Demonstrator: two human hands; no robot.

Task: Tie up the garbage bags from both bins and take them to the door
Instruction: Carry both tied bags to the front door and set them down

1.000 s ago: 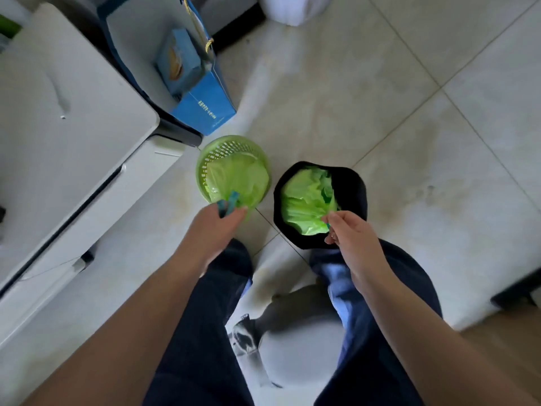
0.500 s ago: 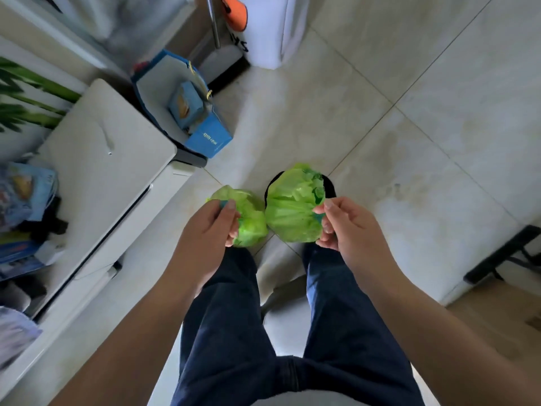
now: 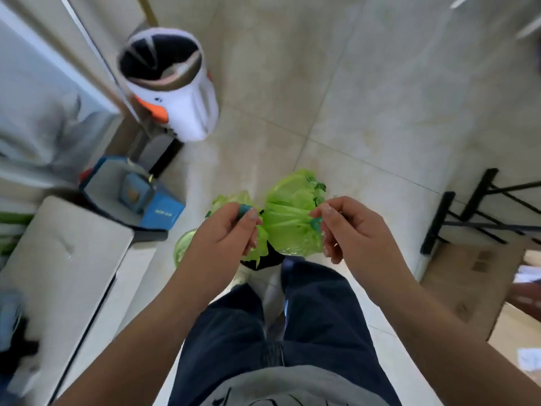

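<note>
Above both bins now, green bags (image 3: 288,221) higher in each hand's grip.

Soft, even daylight fills the frame with a pale sheen on the floor tiles (image 3: 366,92) at upper centre, while motion blur smears the left edge and upper corners, wide-angle distortion bends straight lines there, and only faint shadows show.

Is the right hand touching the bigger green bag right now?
Touching. In the head view the right hand pinches the teal drawstring at the gathered neck of the bigger green bag, fingers curled against the plastic with no gap visible.
</note>
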